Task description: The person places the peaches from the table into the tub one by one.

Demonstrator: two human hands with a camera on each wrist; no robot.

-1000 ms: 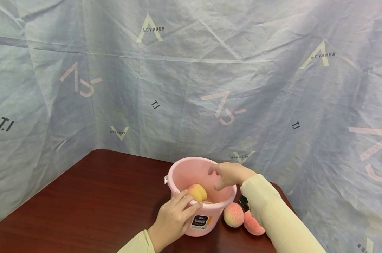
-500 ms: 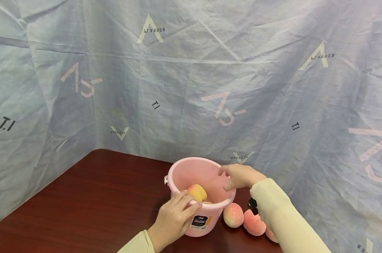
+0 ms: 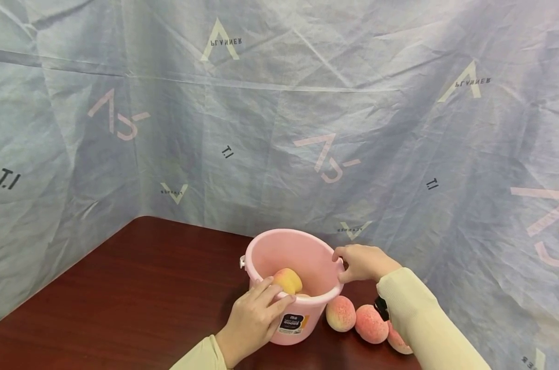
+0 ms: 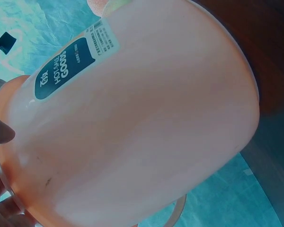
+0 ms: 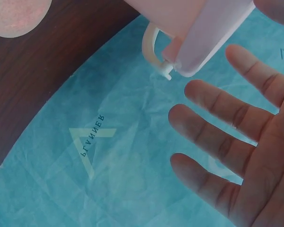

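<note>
A pink bucket (image 3: 288, 329) with a dark label stands upright on the table. My left hand (image 3: 253, 318) grips its near rim, and in the left wrist view the thumb (image 4: 1, 131) lies against the outside of the bucket. A yellow-and-red peach (image 3: 288, 280) shows inside the bucket, with part of another thing below it. My right hand (image 3: 364, 262) is at the bucket's right rim. In the right wrist view its fingers (image 5: 213, 135) are spread and hold nothing.
Several pinkish peaches lie right of the bucket: one peach (image 3: 341, 313) nearest it, a redder peach (image 3: 372, 324) beside that, and another (image 3: 398, 340) partly behind the right sleeve. The dark red table (image 3: 145, 288) extends left. A grey-blue cloth (image 3: 260, 128) hangs behind.
My right hand has moved right, from over the inside of the bucket to its right rim. A third peach on the table has come into sight. The left hand has stayed on the rim.
</note>
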